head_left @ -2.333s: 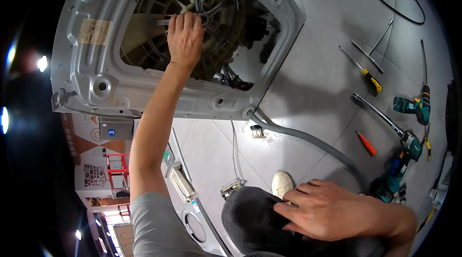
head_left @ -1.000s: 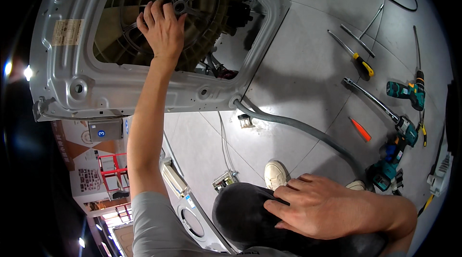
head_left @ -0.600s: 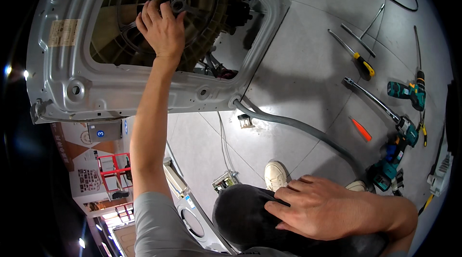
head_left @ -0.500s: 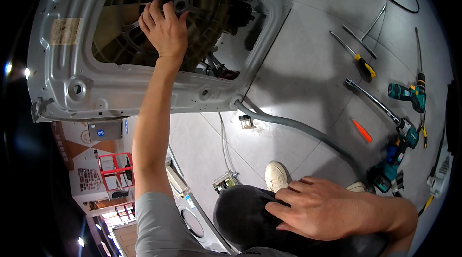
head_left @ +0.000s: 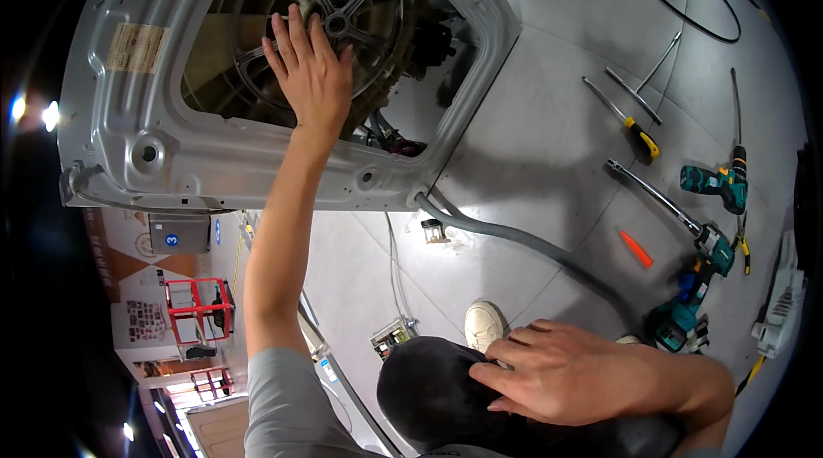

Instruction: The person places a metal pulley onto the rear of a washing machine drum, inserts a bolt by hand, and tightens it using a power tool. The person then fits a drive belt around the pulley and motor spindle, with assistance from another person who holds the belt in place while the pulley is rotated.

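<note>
My left hand (head_left: pixel 315 85) reaches up over the spoked pulley wheel (head_left: pixel 339 25), fingers straight and apart, with nothing held. Its fingertips lie across the wheel near the hub; whether they touch it I cannot tell. Behind the wheel is a ribbed plastic tub (head_left: pixel 223 81), seen through the opening of a grey metal washing machine cabinet (head_left: pixel 283 162). My right hand (head_left: pixel 557 372) rests on my dark-clad knee (head_left: pixel 429 394) with its fingers curled. A small pale spot shows between them, too little to name.
On the floor to the right lie a black belt (head_left: pixel 737 16), T-handle wrench (head_left: pixel 647 85), screwdriver (head_left: pixel 639 132), cordless drill (head_left: pixel 724 183), power wrench with long extension (head_left: pixel 711 248) and orange tool (head_left: pixel 635 248). A grey hose (head_left: pixel 531 239) runs from the cabinet. A small open-topped component (head_left: pixel 392 338) sits near my knee.
My left hand's fingers have straightened from a bent grasp at the wheel. The wheel's spokes stand at a different angle. The whole view has shifted slightly; my right hand stays on the knee.
</note>
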Available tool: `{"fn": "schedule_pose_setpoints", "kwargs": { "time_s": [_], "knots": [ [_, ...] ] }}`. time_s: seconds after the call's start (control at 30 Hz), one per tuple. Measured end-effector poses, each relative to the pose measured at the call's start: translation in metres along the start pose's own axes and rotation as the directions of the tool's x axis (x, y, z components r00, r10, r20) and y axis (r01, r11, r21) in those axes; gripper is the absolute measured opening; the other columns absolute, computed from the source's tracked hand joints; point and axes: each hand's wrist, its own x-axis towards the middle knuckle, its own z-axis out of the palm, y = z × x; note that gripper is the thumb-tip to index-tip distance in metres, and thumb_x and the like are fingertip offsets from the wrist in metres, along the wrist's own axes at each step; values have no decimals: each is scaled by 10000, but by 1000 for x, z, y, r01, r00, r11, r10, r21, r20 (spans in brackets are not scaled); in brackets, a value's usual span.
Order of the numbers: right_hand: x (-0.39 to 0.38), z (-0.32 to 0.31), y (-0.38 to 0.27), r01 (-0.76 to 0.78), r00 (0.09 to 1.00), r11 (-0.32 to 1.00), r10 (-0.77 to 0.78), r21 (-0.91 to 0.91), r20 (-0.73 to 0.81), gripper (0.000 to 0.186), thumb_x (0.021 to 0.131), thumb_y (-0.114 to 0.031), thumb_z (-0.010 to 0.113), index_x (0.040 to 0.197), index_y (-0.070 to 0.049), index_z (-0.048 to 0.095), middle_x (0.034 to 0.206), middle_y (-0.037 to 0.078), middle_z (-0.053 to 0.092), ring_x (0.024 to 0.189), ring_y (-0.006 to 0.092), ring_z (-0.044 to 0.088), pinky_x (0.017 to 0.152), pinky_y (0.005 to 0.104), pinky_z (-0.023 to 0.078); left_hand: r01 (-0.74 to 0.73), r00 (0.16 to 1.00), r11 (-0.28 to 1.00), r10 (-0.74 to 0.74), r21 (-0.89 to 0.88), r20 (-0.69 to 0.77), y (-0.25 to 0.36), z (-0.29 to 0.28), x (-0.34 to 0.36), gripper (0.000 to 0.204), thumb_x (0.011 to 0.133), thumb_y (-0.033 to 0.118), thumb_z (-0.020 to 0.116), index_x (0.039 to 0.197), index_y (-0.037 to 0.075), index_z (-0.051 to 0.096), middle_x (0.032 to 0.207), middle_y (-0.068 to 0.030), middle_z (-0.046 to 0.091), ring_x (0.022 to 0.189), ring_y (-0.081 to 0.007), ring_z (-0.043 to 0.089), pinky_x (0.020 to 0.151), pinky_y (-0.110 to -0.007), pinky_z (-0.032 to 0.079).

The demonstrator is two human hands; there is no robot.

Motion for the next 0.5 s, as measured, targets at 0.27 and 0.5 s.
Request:
{"fn": "schedule_pose_setpoints", "kwargs": {
  "time_s": [0.27,0.5],
  "knots": [
    [7,-3,15,-69,996,990,61,-125,-63,252,909,-270,655,1022,-49,610,921,121,623,909,303,650,796,426,518,104,972,801,45,-590,232,67,-122,-59,506,736,141,797,1190,19,608,1346,-230,523,1311,-466,438,1061,-559,385],
    [119,-78,79,-359,863,924,274,-132,-425,298,943,-319,639,968,-24,669,895,152,686,927,357,667,817,466,519,571,559,257,575,-780,598,102,-288,-98,443,827,288,779,1122,-11,639,1045,-175,680,920,-345,674,826,-417,553]
  ]
}}
